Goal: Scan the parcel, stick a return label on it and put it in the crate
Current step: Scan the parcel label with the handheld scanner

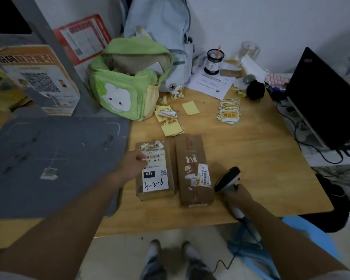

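Two brown parcels lie side by side on the wooden table [251,158]. The left parcel [156,178] bears a white label with "032" and handwritten "4-2-6". My left hand [132,164] rests on its left upper part, fingertips touching the label near the barcode. The right parcel [194,170] has a small barcode sticker and torn tape marks. My right hand [237,194] grips a black and white barcode scanner [227,179], its head just right of the right parcel. A stack of yellow return labels [229,114] lies further back. No crate is visible.
A grey mat [49,164] covers the table's left side. A green bag [127,83] and a pale blue backpack [162,27] stand behind the parcels. Yellow paper scraps [170,122] lie between them. A black laptop [321,102] with cables stands at right. A blue stool [303,235] is below.
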Demonstrator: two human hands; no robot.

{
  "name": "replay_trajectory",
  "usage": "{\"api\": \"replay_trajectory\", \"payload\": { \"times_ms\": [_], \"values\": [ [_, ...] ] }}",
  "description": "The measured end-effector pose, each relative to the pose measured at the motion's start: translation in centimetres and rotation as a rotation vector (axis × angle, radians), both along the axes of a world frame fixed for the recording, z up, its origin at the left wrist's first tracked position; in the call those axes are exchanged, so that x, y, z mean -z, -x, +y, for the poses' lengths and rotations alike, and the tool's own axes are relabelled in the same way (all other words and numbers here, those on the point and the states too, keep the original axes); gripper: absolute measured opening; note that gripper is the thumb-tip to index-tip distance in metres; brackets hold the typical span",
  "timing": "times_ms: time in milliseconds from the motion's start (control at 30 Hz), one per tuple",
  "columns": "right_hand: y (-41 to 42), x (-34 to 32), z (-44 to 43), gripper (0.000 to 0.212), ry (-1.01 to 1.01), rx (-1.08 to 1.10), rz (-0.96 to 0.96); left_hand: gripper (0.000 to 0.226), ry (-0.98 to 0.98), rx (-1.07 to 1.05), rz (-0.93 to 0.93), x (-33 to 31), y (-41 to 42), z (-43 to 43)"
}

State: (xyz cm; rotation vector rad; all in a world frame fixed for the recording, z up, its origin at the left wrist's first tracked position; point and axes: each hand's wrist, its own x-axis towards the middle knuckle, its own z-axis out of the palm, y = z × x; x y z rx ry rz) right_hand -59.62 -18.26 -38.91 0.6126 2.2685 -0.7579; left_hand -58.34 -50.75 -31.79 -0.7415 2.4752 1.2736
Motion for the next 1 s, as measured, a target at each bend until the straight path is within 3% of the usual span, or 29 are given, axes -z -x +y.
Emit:
{"api": "replay_trajectory", "payload": {
  "times_ms": [233,367,500,633,800,1000],
  "values": [
    [-0.7,-0.2,-1.1,0.016,-0.016,0.069,0.096,0.034,0.037,0.074,-0.025,1.8,-1.8,-0.9],
    [0.0,-1.8,-0.9,0.009,-0.052,0.046,0.241,0.036,-0.009,0.099,-0.050,1.6,-2.1,-1.3],
    [1.8,-5.2,-2.6,0.013,0.087,0.123,0.277,0.021,-0.020,0.110,-0.055,1.3,-2.5,-1.8],
    [3.4,-9.6,-6.9,0.018,0.296,0.138,0.229,0.034,-0.025,0.169,-0.073,1.0,-2.7,-1.3],
    [2.6,-14.9,-12.9,0.020,0.498,-0.023,0.186,0.036,-0.041,0.209,-0.101,0.8,-3.6,-1.3],
    [0.4,-16.9,-18.3,0.031,0.420,-0.139,0.170,0.035,-0.076,0.220,-0.107,0.7,-5.0,-1.5]
  ]
}}
